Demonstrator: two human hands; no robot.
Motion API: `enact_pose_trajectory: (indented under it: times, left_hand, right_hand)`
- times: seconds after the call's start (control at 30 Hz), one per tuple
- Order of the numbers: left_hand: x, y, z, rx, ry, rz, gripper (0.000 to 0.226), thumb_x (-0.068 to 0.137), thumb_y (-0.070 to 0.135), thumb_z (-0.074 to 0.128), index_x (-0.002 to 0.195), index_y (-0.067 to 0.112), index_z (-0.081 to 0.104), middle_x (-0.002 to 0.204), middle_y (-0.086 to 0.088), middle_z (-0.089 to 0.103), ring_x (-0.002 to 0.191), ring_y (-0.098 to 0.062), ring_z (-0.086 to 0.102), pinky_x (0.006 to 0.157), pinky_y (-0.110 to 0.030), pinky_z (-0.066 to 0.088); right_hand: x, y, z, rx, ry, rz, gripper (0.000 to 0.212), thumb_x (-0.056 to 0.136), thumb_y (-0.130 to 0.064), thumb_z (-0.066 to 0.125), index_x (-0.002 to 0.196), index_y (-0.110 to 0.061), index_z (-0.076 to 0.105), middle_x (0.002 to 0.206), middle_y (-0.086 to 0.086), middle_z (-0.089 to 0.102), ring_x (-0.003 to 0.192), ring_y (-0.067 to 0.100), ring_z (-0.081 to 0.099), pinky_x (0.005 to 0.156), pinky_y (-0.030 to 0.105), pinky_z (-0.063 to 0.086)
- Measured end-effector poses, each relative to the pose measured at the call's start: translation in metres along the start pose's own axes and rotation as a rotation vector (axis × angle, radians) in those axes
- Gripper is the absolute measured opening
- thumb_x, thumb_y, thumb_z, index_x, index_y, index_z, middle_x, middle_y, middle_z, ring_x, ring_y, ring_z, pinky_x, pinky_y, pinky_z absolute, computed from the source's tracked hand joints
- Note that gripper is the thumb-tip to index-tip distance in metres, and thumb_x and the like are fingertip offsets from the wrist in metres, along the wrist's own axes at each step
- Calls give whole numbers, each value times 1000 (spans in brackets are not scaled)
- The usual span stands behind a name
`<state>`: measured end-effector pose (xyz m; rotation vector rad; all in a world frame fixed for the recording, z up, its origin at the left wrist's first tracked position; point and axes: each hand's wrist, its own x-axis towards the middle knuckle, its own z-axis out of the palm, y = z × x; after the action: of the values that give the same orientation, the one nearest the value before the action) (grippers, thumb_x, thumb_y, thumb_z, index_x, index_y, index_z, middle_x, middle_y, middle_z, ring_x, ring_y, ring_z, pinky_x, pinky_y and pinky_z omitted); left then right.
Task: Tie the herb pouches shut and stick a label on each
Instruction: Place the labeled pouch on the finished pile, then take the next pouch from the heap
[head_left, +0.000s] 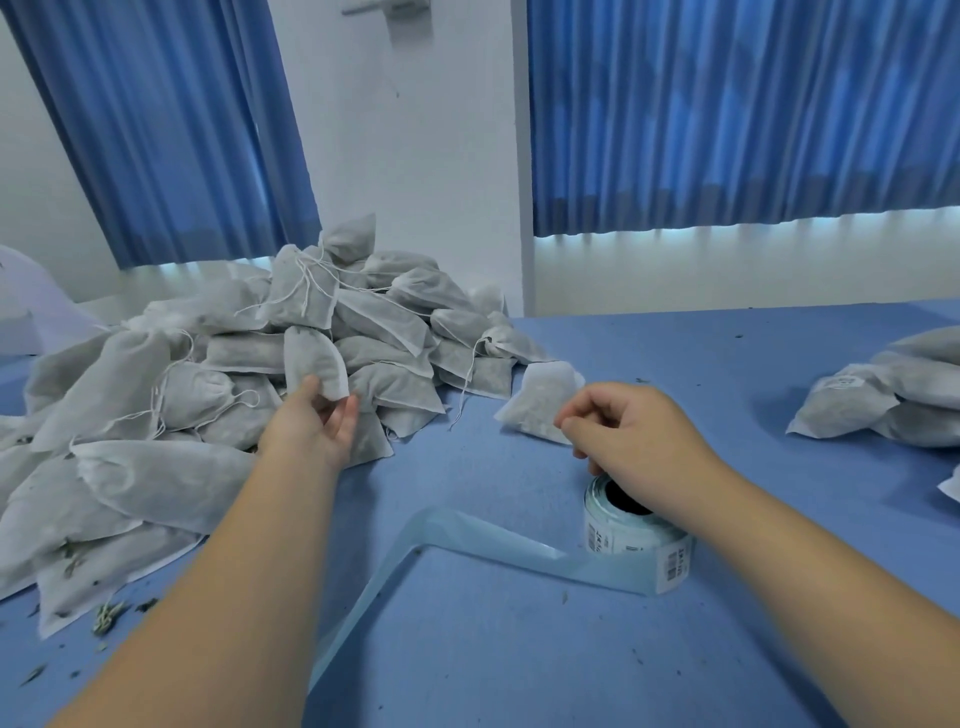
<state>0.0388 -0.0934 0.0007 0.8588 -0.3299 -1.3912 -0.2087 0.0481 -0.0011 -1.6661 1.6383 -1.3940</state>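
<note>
The person's left hand (318, 418) reaches out to the big heap of pouches (171, 395) on the left side of the table (519, 654) and pinches one white herb pouch (313, 361) by its lower edge, thumb on one side and fingers on the other. The pouch stands up against the front of the heap, apart from the table surface. Loose drawstrings trail from many of the bags around it.

The right hand (641, 441) hangs just above the label roll (626, 527), which stands on end near the middle of the table. Its fingers are curled in, thumb and forefinger close together, but from here I cannot tell whether they pinch anything. A pale blue backing strip (467, 538) runs off the roll, bends and trails toward the near edge (one printed label (674, 567) sits where the strip leaves the roll).

A lone pouch (540, 402) lies flat just beyond the right hand, near the heap's edge. Well apart, on the far right, lies a small stack of labelled pouches (852, 402). Dry herb crumbs (109, 616) dot the blue cloth by the heap, and blue curtains (727, 114) hang behind
</note>
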Motion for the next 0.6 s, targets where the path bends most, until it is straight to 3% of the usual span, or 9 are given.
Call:
enact_pose_trajectory:
  times: [0.1,0.17,0.27,0.33,0.4,0.47,0.6]
  left_hand:
    - [-14,-6,3,34,-37,-13,7,98,10,55,95,4,57,85,-5,55,73,-15,57,43,-15,50]
    - [-32,-10,9,71,-78,-101,14,96,8,55,83,4,54,82,-7,50,66,-15,53,42,-16,50]
    - [-67,-18,19,208,-223,-241,10,92,10,55,84,4,54,81,-10,51,63,-17,53,44,-20,53]
    - [-91,-26,23,340,-368,-309,10,89,13,53,86,5,56,73,-9,55,58,-18,56,48,-24,55]
    - [-112,-33,27,477,-531,-354,11,87,15,50,90,7,57,64,-7,55,51,-18,57,51,-28,57]
    - [-129,-36,30,618,-663,-361,14,85,15,47,90,9,59,62,-5,54,49,-20,57,54,-31,58]
    - [-143,-38,26,836,-788,-251,22,78,17,51,89,7,67,74,-8,66,66,-26,66,65,-37,60]
  right_hand:
    - [-1,-2,1,-20,3,-2,24,86,-8,61,69,-25,67,56,-6,61,47,3,53,51,13,43]
    - [-1,-3,2,-74,17,-8,21,86,-10,61,71,-24,67,63,-3,64,55,8,55,58,20,47]
    - [-1,-6,2,-95,57,-9,17,87,-13,59,74,-19,68,73,2,68,69,21,63,67,31,52]
    - [-1,-10,3,10,61,37,20,91,-24,58,76,-16,69,79,2,71,71,20,66,71,39,55]
    - [1,-17,0,181,17,141,28,93,-43,56,83,-20,69,84,-3,73,72,10,69,68,32,58]
    - [2,-24,-5,349,-58,221,40,91,-56,52,91,-20,69,89,-1,75,77,12,73,70,28,57]
    - [1,-35,-15,486,-82,170,36,90,-46,61,94,-12,70,98,15,74,85,25,68,78,45,55]
